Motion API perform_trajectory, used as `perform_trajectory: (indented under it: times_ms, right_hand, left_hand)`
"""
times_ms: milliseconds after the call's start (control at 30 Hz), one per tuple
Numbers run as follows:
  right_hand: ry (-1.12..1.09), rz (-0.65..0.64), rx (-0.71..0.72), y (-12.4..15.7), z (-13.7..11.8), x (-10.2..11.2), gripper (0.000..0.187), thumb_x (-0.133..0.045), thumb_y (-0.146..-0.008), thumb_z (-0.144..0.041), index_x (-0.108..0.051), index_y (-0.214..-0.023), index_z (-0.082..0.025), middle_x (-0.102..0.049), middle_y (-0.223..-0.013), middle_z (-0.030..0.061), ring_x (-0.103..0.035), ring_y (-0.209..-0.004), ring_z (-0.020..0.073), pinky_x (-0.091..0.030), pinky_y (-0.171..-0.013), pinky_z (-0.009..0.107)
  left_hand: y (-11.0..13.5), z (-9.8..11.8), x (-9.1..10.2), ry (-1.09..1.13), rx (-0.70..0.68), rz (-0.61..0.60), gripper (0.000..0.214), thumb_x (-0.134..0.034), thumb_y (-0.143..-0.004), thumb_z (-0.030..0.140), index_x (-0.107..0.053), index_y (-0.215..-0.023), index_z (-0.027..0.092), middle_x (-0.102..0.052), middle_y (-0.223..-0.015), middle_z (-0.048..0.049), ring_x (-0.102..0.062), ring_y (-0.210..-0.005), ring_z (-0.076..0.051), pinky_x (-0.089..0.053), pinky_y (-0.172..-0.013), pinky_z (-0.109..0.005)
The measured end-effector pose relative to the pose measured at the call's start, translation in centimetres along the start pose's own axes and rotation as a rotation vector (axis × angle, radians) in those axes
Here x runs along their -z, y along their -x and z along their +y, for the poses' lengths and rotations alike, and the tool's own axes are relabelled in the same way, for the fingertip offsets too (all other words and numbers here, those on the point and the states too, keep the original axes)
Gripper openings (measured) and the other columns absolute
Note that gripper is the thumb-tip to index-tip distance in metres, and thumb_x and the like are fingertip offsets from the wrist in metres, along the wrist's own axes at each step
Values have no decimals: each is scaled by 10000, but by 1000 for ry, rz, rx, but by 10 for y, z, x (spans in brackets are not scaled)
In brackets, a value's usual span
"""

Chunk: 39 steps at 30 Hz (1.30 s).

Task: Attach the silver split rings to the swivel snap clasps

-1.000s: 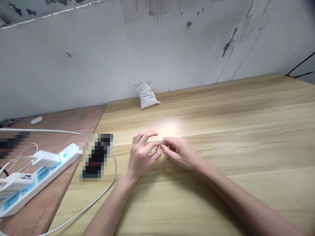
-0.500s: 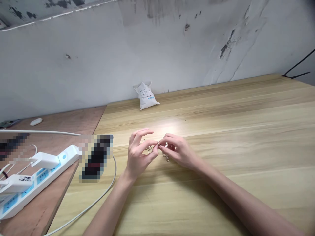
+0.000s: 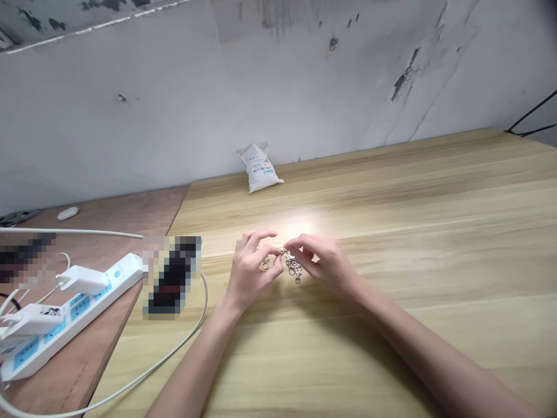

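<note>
At the middle of the table my left hand [image 3: 256, 267] pinches a small shiny metal piece [image 3: 282, 251] between thumb and index finger, the other fingers curled above. My right hand [image 3: 319, 258] meets it there, its fingertips closed on the same piece from the right. Whether that piece is a ring or a clasp is too small to tell. Below the right fingers lies a small heap of silvery metal rings and clasps [image 3: 293, 268], partly covered by that hand. A few loose metal rings [image 3: 266, 263] show behind the left fingers.
A white printed packet [image 3: 261, 171] leans near the wall at the back of the wooden table [image 3: 413, 232]. On the left are a white power strip [image 3: 72, 316] with plugged chargers, a blurred-out dark object [image 3: 172, 278] and a looping white cable [image 3: 174, 352].
The right fingers have lifted and spread a little, showing more of the heap of rings and clasps. Both hands still meet at the small piece. The whole view has shifted slightly.
</note>
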State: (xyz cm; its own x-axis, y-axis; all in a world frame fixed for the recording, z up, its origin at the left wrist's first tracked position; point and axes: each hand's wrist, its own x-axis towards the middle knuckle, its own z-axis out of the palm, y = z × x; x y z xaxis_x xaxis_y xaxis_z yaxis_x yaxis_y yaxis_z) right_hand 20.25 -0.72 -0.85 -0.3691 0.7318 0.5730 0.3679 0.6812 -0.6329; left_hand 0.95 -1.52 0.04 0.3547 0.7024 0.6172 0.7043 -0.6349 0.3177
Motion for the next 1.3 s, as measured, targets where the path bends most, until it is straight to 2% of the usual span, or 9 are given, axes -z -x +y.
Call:
perform_trajectory:
  times_ms: [133, 200, 367, 500, 567, 733, 933, 1033, 1300]
  right_hand:
    - [-82, -180, 85, 3, -9, -2, 174, -509, -821, -82, -636, -873, -189, -626, -839, 22, -513, -607, 95, -381, -565, 223]
    - [-109, -215, 88, 3, -11, -1, 169, -515, -769, -71, -627, -823, -186, -598, -839, 19, -500, -603, 91, -367, -553, 220]
    - [-87, -139, -54, 2, -4, 0, 145, -483, -817, -86, -585, -795, -186, -575, -758, -4, -462, -567, 84, -352, -541, 214]
    - [-115, -128, -197, 2, 0, -3, 91, -543, -873, -168, -600, -942, -188, -610, -778, -8, -489, -580, 87, -368, -546, 216]
    - [-143, -166, -192, 2, -1, -3, 96, -539, -904, -199, -627, -940, -188, -610, -804, 3, -495, -595, 88, -377, -551, 219]
    - [-215, -236, -154, -1, -7, -1, 180, -515, -924, -199, -632, -789, -183, -578, -782, 13, -492, -640, 104, -369, -539, 223]
    - [-418, -267, -268, -4, -8, 2, 199, -502, -913, -176, -615, -749, -175, -560, -803, 7, -520, -658, 103, -406, -551, 225]
    - [-547, -276, -313, -4, -5, 3, 211, -489, -935, -223, -635, -790, -175, -573, -839, 14, -543, -640, 101, -441, -556, 238]
    - [-527, -270, -316, -4, -4, 4, 198, -592, -917, -320, -634, -792, -172, -615, -842, 21, -558, -595, 89, -430, -538, 233]
  left_hand:
    - [1, -4, 0, -40, 7, -39, 78, -646, -807, 145, -669, -793, 218, -660, -1136, -51, -566, -1082, -248, -443, -929, -413]
    - [1, -4, 1, -44, 21, -32, 76, -646, -809, 147, -672, -794, 217, -659, -1139, -52, -565, -1086, -250, -441, -936, -417]
    - [-1, 0, 2, -33, -2, 27, 94, -636, -813, 139, -685, -818, 219, -659, -1133, -54, -572, -1072, -246, -451, -929, -422]
    - [-2, 5, 3, -17, -45, 81, 91, -644, -821, 153, -692, -824, 230, -664, -1126, -55, -577, -1070, -243, -462, -921, -420]
    - [-2, 5, 4, -13, -66, 89, 89, -647, -821, 156, -691, -819, 234, -667, -1117, -57, -581, -1065, -240, -467, -917, -417]
    - [-2, 5, 5, -29, -74, 80, 83, -641, -836, 175, -688, -811, 239, -672, -1114, -56, -593, -1060, -233, -469, -921, -412]
    - [-3, 6, 6, -13, -105, 95, 99, -663, -821, 144, -693, -840, 237, -670, -1104, -59, -588, -1061, -233, -467, -916, -412]
    - [-3, 6, 6, -13, -109, 110, 107, -667, -817, 136, -693, -836, 238, -672, -1097, -57, -588, -1060, -234, -466, -912, -411]
    - [-2, 6, 6, -23, -81, 87, 82, -633, -832, 156, -670, -820, 229, -669, -1093, -60, -603, -1034, -224, -458, -883, -391]
